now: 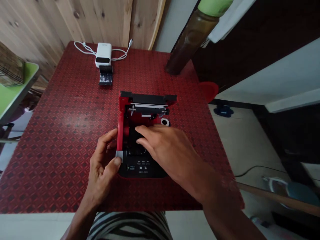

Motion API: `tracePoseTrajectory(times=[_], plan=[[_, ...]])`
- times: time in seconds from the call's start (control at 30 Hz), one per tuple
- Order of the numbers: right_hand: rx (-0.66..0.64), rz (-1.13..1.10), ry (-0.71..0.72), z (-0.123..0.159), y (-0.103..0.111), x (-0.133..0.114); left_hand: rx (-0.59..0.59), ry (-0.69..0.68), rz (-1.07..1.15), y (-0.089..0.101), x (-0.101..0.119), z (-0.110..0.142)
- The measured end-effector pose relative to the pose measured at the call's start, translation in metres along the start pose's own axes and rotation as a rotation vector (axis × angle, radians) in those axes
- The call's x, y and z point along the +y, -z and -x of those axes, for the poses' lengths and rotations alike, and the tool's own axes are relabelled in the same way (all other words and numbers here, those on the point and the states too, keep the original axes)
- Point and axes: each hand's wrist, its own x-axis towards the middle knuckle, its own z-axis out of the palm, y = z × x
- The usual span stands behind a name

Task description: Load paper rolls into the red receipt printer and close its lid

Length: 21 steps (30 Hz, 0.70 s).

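Note:
A red and black thermal printer (143, 168) sits on the table with its lid (147, 98) raised. Buttons and small printed labels show on its black front panel. My left hand (103, 166) grips the printer's left side, its thumb pressing the grey corner piece (119, 154). Over the open compartment is my right hand (162, 143), its index finger and thumb apart and pointing into the dark inside. I see nothing between those two fingertips; the other fingers are mostly hidden. Glossy black material (136, 150) lies at the front of the compartment. Beyond my right hand shows a white ring with a dark centre (165, 122).
A white power bank (103, 53) with a white cable lies at the table's far left. In front of it is a small black-and-silver object (106, 76). A tall brown bottle (191, 38) with a green lid stands at the far right. The red patterned table (62, 143) carries everything.

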Motion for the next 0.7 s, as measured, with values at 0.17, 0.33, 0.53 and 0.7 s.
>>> tracePoseTrajectory(times=[0.17,0.33,0.53,0.7], plan=[[-0.095,0.125,-0.005,-0.028,0.000,-0.013,-0.010,-0.006,-0.018,0.000,0.000,-0.002],[-0.103,0.129,0.004,-0.033,0.004,-0.015,-0.002,-0.033,-0.040,0.001,0.001,-0.002],[-0.097,0.171,-0.113,-0.017,0.016,-0.022,0.005,-0.031,-0.057,0.000,0.003,-0.002],[0.283,-0.172,-0.047,0.032,0.038,-0.001,0.012,-0.025,-0.053,0.002,0.003,-0.002]])
